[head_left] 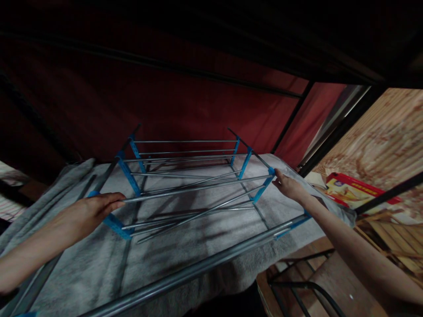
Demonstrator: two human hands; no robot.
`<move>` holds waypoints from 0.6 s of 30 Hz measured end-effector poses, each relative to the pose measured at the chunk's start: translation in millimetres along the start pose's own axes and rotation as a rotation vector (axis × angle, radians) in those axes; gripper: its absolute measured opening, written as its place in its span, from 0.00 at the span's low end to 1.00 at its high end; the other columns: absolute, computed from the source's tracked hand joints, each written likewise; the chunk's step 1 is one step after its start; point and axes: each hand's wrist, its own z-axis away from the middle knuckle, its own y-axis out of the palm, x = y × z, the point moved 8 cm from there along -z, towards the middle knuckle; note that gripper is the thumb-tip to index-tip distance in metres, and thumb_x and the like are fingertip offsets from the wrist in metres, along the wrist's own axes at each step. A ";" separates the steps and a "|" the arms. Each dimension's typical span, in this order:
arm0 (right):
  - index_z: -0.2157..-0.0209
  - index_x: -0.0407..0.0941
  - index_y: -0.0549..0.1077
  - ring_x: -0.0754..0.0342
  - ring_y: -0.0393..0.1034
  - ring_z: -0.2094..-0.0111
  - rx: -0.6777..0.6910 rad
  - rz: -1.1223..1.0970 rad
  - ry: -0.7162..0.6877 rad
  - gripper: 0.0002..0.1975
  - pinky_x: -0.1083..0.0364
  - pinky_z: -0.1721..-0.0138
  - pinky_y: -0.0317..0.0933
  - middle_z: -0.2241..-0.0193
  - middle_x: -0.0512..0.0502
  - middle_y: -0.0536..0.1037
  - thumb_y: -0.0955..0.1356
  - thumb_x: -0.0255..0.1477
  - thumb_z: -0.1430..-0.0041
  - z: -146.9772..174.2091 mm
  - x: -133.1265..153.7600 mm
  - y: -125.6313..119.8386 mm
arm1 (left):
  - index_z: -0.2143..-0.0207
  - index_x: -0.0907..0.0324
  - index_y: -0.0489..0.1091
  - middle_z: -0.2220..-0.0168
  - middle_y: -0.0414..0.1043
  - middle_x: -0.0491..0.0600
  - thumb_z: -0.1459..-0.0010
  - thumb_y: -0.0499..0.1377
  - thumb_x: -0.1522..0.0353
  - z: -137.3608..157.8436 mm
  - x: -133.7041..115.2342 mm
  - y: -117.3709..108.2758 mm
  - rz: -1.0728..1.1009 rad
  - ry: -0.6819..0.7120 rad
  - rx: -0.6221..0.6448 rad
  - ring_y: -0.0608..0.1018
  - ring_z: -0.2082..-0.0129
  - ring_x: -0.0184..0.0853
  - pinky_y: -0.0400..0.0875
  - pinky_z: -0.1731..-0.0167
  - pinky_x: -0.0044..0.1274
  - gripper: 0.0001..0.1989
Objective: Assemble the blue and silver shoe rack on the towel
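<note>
A partly assembled rack of grey metal tubes (194, 190) and blue plastic connectors (129, 176) lies across the grey blanket. My left hand (84, 215) closes its fingers around the left end of one cross tube, over a left connector (117, 226) that it partly covers. At that tube's other end, my right hand (288, 184) pinches the top of a right-hand connector (262, 188). Several thin tubes lie slanted inside the frame, one loose tube (172, 226) crossing others. A thicker tube (198, 262) runs along the front, nearer to me.
Beneath the rack is a grey fleece blanket (89, 273) on a bed. A dark red curtain (198, 105) hangs behind. Black metal bed posts (292, 119) stand at right, beside a red and yellow box (357, 191). Below at right is a black metal frame (304, 286).
</note>
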 end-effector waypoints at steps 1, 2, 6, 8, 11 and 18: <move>0.33 0.36 0.56 0.41 0.75 0.51 -0.047 0.008 -0.010 0.28 0.48 0.52 0.67 0.47 0.30 0.77 0.59 0.33 0.31 1.9 3.8 -5.4 | 0.50 0.56 0.77 0.51 0.81 0.50 0.40 0.47 0.51 0.3 -0.4 1.5 0.000 -0.001 0.027 0.81 0.50 0.46 0.73 0.48 0.30 0.29; 0.33 0.36 0.55 0.41 0.73 0.48 -0.106 0.025 -0.025 0.29 0.46 0.49 0.67 0.45 0.29 0.75 0.60 0.32 0.31 4.7 9.7 -12.8 | 0.49 0.56 0.77 0.50 0.81 0.50 0.40 0.46 0.51 0.7 -0.1 2.8 0.001 -0.009 0.050 0.81 0.50 0.46 0.73 0.48 0.32 0.29; 0.32 0.41 0.57 0.39 0.64 0.41 -0.299 0.052 -0.174 0.29 0.43 0.42 0.61 0.38 0.32 0.67 0.60 0.30 0.33 21.1 54.6 -43.0 | 0.48 0.55 0.77 0.49 0.80 0.50 0.41 0.48 0.50 0.8 9.0 3.6 0.007 -0.076 0.042 0.81 0.50 0.49 0.73 0.48 0.35 0.30; 0.32 0.43 0.59 0.38 0.62 0.41 -0.298 0.039 -0.236 0.28 0.42 0.42 0.61 0.37 0.34 0.67 0.59 0.29 0.33 25.1 73.9 -49.3 | 0.48 0.55 0.77 0.48 0.80 0.50 0.42 0.49 0.50 -0.8 15.7 6.8 0.023 -0.080 0.030 0.81 0.49 0.50 0.73 0.47 0.35 0.30; 0.32 0.41 0.58 0.35 0.60 0.39 -0.300 0.018 -0.147 0.30 0.39 0.42 0.61 0.36 0.32 0.66 0.61 0.31 0.34 18.5 64.6 -52.1 | 0.48 0.54 0.77 0.48 0.80 0.49 0.43 0.50 0.50 -4.5 27.8 12.9 0.040 -0.080 0.004 0.81 0.50 0.50 0.74 0.48 0.35 0.29; 0.39 0.43 0.69 0.50 0.76 0.56 -0.002 -0.662 0.170 0.24 0.50 0.52 0.73 0.55 0.41 0.81 0.63 0.28 0.36 -14.3 -22.8 4.1 | 0.48 0.50 0.77 0.49 0.80 0.46 0.42 0.52 0.51 -10.7 44.6 23.8 0.046 -0.044 -0.015 0.82 0.51 0.49 0.74 0.48 0.34 0.27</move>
